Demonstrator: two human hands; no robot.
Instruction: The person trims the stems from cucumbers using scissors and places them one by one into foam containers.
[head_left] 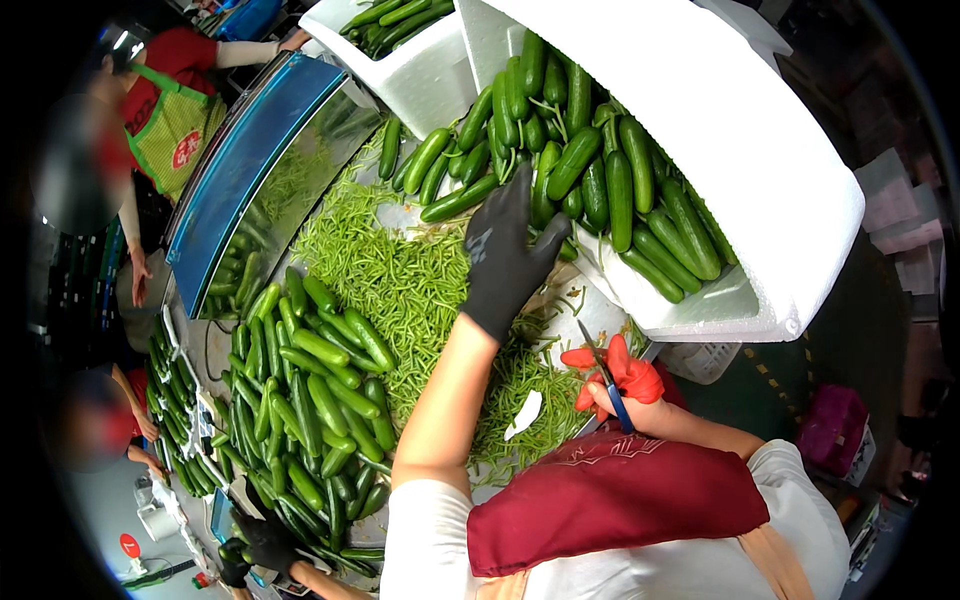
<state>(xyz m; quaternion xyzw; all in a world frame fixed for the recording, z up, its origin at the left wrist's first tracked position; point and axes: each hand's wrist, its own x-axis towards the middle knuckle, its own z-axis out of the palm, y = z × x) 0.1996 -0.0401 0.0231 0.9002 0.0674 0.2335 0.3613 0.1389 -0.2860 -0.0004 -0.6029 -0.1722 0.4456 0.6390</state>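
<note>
My left hand (505, 255), in a black glove, reaches forward with its fingers stretched out and the thumb apart. Its fingertips are at the near edge of a heap of cucumbers (620, 185) spilling from a white foam box (740, 170). The hand grips nothing that I can see. At the table's near right edge my right hand (640, 390) is closed around blue-handled scissors (610, 390), their thin point aimed away from me. Bright red glove material (635, 370) bunches around that hand; its bare thumb shows. Cut green stalks (400, 280) lie thick under my left arm.
A second cucumber pile (320, 390) lies on my left. Behind it curves a blue-edged clear panel (255, 175). Another foam box (420, 70) stands at the far side. A person in a green apron (175, 130) is beyond the panel; another person's black-gloved hand (265, 540) is at lower left.
</note>
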